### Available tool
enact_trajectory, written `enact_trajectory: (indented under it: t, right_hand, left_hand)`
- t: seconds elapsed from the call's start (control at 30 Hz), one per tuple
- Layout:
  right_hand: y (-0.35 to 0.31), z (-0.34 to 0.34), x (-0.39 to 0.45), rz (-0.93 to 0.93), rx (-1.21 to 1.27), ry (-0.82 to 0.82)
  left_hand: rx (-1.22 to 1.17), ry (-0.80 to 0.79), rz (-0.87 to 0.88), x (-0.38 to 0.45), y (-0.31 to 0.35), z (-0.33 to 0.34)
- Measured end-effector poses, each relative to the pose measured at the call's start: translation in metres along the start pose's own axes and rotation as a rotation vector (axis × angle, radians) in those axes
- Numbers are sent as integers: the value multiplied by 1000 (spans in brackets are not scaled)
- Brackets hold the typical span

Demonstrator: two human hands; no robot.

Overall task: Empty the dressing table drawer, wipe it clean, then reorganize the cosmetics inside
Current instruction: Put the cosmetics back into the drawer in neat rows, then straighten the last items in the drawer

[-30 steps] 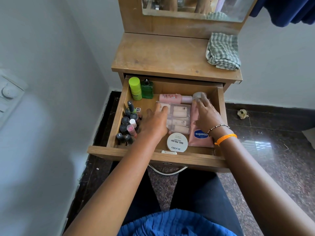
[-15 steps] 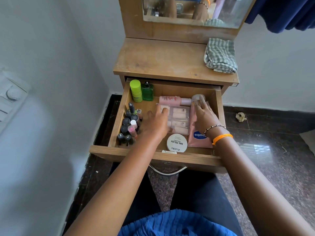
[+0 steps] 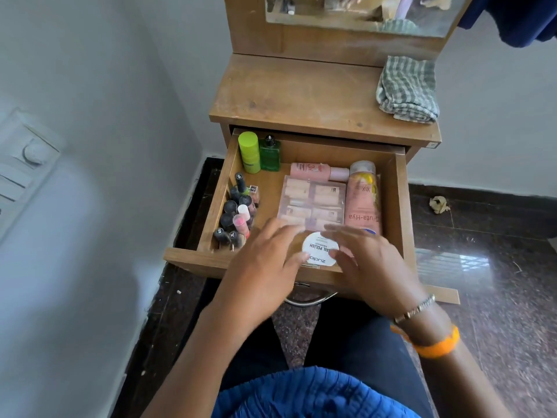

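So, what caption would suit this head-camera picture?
Both hands, left and right, hover around a round tin in the open drawer.

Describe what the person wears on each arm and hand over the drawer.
Both forearms are bare, with no sleeves in view. The right hand has two things at its wrist: a thin beaded metallic bracelet and, behind it, a bright orange band. The left hand and its wrist show no jewellery. No rings can be made out; the fingers are blurred.

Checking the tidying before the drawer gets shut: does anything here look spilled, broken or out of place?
Nothing looks spilled or broken. In the drawer the cosmetics sit in neat groups: nail polishes left, bottles at the back. The one stray thing is a crumpled scrap on the floor to the right. The cloth lies bunched on the tabletop.
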State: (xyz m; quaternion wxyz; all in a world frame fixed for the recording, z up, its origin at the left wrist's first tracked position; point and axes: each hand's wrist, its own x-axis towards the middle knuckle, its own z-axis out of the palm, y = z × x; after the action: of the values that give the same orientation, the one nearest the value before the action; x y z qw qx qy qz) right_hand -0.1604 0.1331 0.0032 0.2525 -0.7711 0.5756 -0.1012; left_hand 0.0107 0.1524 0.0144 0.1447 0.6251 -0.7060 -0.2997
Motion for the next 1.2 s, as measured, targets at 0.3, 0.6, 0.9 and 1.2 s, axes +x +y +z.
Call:
enact_trajectory:
  t: [0.3,0.6,0.9,1.2]
  right_hand:
    - [-9,31,-39,7,65,290]
    - [-7,42,-43,3,62,367]
    - [-1,38,-21,-39,58,455]
    - [14,26,35,-77,123,548]
  left_hand:
    - [32,293,102,-55,-26,33]
    - [39,506,187,-42,-33,39]
    - [83,535,219,-15,-36,34]
    - [140,641,245,40,-32,35]
